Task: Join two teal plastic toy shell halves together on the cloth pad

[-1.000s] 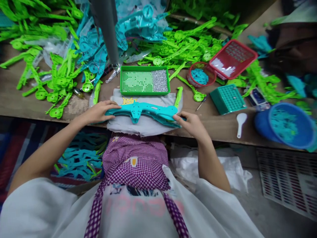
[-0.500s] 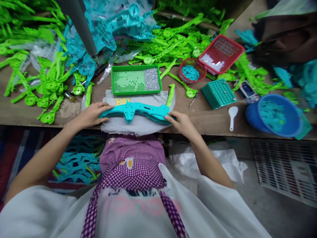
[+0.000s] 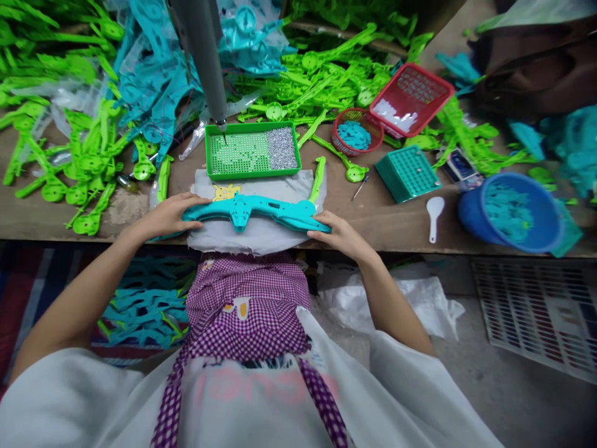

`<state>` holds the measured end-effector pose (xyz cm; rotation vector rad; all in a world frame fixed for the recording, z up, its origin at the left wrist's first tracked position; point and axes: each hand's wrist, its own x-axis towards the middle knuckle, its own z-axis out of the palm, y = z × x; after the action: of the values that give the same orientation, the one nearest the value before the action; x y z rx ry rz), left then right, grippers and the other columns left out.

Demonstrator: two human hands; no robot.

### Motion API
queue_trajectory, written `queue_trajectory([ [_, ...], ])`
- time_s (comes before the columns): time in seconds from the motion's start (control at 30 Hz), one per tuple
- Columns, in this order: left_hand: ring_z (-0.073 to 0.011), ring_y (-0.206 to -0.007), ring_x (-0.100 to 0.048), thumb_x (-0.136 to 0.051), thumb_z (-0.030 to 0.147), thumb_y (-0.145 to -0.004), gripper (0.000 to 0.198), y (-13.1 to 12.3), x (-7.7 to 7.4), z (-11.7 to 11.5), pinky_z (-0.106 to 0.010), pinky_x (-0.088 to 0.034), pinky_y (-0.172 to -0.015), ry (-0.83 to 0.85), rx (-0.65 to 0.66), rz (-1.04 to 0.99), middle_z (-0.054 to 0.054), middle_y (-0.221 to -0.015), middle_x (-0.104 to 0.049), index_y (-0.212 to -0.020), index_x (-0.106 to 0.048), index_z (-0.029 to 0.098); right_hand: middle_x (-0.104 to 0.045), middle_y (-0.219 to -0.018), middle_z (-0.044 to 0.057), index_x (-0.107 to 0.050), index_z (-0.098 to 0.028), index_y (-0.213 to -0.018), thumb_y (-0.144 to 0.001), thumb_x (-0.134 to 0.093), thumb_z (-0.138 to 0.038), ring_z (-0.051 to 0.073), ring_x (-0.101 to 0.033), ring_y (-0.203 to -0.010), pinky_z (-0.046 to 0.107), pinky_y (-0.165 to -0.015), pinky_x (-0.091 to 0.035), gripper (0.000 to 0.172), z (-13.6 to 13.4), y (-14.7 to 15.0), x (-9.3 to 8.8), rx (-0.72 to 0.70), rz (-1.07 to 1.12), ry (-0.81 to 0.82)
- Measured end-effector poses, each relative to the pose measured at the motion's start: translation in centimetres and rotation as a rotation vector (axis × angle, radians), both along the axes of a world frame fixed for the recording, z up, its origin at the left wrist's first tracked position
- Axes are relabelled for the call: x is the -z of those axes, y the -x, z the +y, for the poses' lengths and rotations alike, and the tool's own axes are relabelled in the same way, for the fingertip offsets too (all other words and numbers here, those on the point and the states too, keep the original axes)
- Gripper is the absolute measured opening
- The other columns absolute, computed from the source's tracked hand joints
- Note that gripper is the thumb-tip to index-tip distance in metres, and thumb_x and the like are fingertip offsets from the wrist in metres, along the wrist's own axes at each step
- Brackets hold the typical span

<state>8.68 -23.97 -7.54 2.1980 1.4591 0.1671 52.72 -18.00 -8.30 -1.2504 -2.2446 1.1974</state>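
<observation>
A long turquoise plastic part, with a knob-like bulge and small holes, lies across a grey cloth at the table's front edge. My left hand grips its left end, thumb below and fingers on top. At the other end my right hand pinches the tip. Just beyond the part stands a green tray with a perforated floor and small silvery pieces, seemingly screws, heaped at its right. A grey hanging power screwdriver points down over that tray. Lime-green strips flank the cloth.
Piles of lime-green parts and turquoise parts cover the back. To the right are red baskets, a teal perforated block, a white spoon and a blue bucket. A small screwdriver lies nearby.
The hanging screwdriver has swung right, from over the turquoise pile to over the green tray. Both hands keep hold of the turquoise part, which is nearly in the same place; the view has shifted slightly.
</observation>
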Motion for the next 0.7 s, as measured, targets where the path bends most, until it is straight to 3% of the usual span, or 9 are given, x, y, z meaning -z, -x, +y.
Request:
queue_trajectory([
  [0.23, -0.0287, -0.121, -0.056, -0.055, 0.062, -0.087, 0.068, 0.2, 0.1, 0.3, -0.041, -0.042, -0.105, 0.019, -0.017, -0.031, -0.012, -0.132, -0.06, -0.142, -0.052, 0.022, -0.058, -0.095, 0.006, -0.071, -0.02, -0.103, -0.079, -0.067, -0.048, 0.024, -0.058, -0.091, 0.042, -0.089, -0.047, 0.038, 0.4, 0.1, 1.5, 0.029, 0.036, -0.045],
  [0.37, -0.0273, -0.116, -0.059, -0.058, 0.063, -0.085, 0.067, 0.2, -0.1, 0.6, -0.039, -0.044, -0.102, 0.048, -0.029, -0.033, -0.01, -0.129, -0.063, -0.14, -0.053, 0.025, -0.059, -0.094, 0.007, -0.073, -0.02, -0.101, -0.081, -0.065, -0.049, 0.025, -0.059, -0.09, 0.044, -0.088, -0.047, 0.037, 0.5, -0.1, 1.7, 0.021, -0.029, -0.08],
  [0.5, -0.0285, -0.114, -0.059, -0.055, 0.056, -0.089, 0.06, -0.3, 0.0, -0.2, -0.041, -0.045, -0.1, -0.045, -0.041, 0.017, -0.012, -0.126, -0.063, -0.139, -0.055, 0.024, -0.062, -0.096, 0.007, -0.073, -0.022, -0.106, -0.078, -0.066, -0.062, 0.026, -0.062, -0.093, 0.042, -0.089, -0.049, 0.049, -0.2, -1.8, 0.2, 0.015, -0.045, -0.07],
  [0.57, -0.0296, -0.113, -0.059, -0.055, 0.053, -0.09, 0.058, -0.5, 0.3, -0.6, -0.042, -0.045, -0.099, -0.086, -0.043, 0.056, -0.014, -0.128, -0.061, -0.14, -0.055, 0.024, -0.064, -0.102, 0.009, -0.073, -0.023, -0.108, -0.081, -0.062, -0.063, 0.027, -0.062, -0.099, 0.043, -0.091, -0.048, 0.049, -1.0, -1.9, -1.1, 0.138, -0.05, -0.169],
  [0.63, -0.0307, -0.115, -0.058, -0.059, 0.054, -0.088, 0.061, -0.8, 0.7, -0.6, -0.043, -0.044, -0.1, -0.092, -0.036, 0.071, -0.016, -0.13, -0.06, -0.14, -0.055, 0.022, -0.066, -0.109, 0.012, -0.071, -0.024, -0.111, -0.089, -0.054, -0.057, 0.029, -0.062, -0.106, 0.045, -0.096, -0.046, 0.044, -1.9, -0.4, -2.3, 0.276, -0.069, -0.341],
  [0.7, -0.0309, -0.117, -0.057, -0.064, 0.056, -0.084, 0.067, -0.8, 0.9, -0.2, -0.043, -0.042, -0.102, -0.07, -0.018, 0.046, -0.016, -0.131, -0.059, -0.14, -0.054, 0.021, -0.066, -0.119, 0.013, -0.068, -0.024, -0.119, -0.095, -0.048, -0.049, 0.029, -0.06, -0.115, 0.047, -0.102, -0.042, 0.04, -2.4, 2.8, -3.0, 0.237, -0.079, -0.473],
])
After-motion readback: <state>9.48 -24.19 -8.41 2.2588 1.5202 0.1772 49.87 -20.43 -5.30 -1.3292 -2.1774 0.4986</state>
